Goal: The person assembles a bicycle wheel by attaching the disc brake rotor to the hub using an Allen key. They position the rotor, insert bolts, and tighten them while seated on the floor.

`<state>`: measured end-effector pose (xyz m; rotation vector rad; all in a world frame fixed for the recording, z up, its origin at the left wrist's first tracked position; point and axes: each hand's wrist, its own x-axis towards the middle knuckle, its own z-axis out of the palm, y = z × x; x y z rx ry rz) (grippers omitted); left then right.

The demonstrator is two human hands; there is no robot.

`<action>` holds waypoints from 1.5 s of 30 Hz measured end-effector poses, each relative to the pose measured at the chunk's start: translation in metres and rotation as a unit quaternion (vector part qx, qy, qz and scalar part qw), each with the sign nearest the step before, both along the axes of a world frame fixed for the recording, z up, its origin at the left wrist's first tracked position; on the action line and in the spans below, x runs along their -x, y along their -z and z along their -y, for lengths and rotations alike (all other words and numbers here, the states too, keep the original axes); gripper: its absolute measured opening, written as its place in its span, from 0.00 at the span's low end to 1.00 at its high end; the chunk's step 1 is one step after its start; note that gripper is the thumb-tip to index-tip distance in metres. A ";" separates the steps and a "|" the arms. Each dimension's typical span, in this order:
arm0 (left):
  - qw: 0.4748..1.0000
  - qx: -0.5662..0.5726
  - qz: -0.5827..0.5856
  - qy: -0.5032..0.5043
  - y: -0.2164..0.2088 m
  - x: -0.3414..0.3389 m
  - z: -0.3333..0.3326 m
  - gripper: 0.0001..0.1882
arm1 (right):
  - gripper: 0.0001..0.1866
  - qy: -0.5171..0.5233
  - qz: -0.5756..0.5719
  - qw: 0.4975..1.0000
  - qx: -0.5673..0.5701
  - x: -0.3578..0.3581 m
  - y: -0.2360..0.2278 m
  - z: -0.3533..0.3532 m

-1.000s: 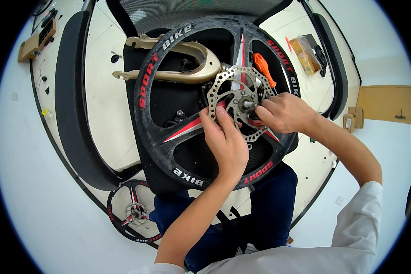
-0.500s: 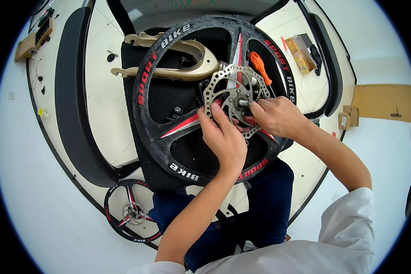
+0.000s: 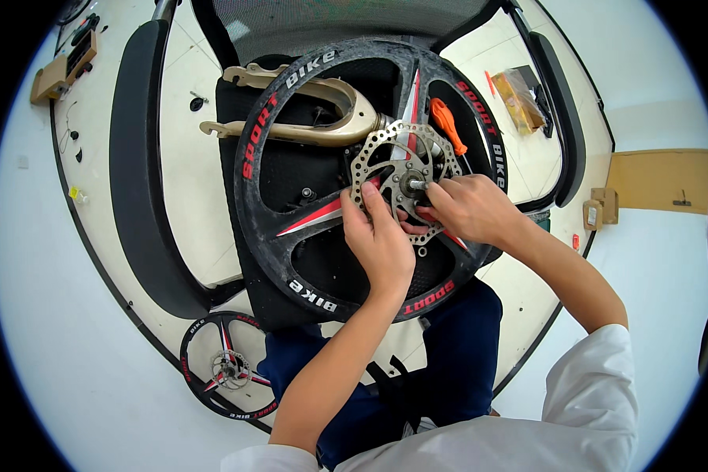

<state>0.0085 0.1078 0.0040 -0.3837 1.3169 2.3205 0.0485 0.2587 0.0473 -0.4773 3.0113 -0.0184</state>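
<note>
A black bicycle wheel (image 3: 254, 228) with red and white spokes lies flat on a chair seat, a drilled metal brake disc (image 3: 360, 167) at its hub. My left hand (image 3: 381, 256) is closed around the disc's lower left edge, thumb on top and some fingertips showing through the openings. From the right, my right hand (image 3: 476, 208) pinches at the end of the hub axle (image 3: 418, 186), its fingers covering the tip. Whether they hold a small part there is hidden. A small metal ring (image 3: 422, 252) shows just below the disc.
Beneath the wheel lie a gold fork (image 3: 346, 130), an orange-handled screwdriver (image 3: 445, 122) and a small dark metal part (image 3: 307, 193). Black armrests (image 3: 134, 173) flank the seat. A second wheel (image 3: 187, 358) stands at lower left; a yellow packet (image 3: 515, 102) lies on the floor at right.
The chair and wheel sit slightly lower in the picture. My right hand has shifted a little at the axle end. The small ring below the disc now shows.
</note>
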 end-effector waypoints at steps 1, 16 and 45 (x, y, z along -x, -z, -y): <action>1.000 -0.002 -0.004 0.005 0.000 0.001 0.001 0.15 | 0.16 0.001 0.000 1.000 0.001 0.000 -0.001 0.001; 0.998 0.025 -0.042 0.033 0.003 0.005 0.006 0.15 | 0.12 -0.003 0.025 0.996 0.080 0.008 -0.016 -0.011; 0.976 0.138 -0.141 0.087 -0.004 0.026 0.011 0.12 | 0.15 0.573 -0.059 0.679 0.455 -0.023 0.020 0.097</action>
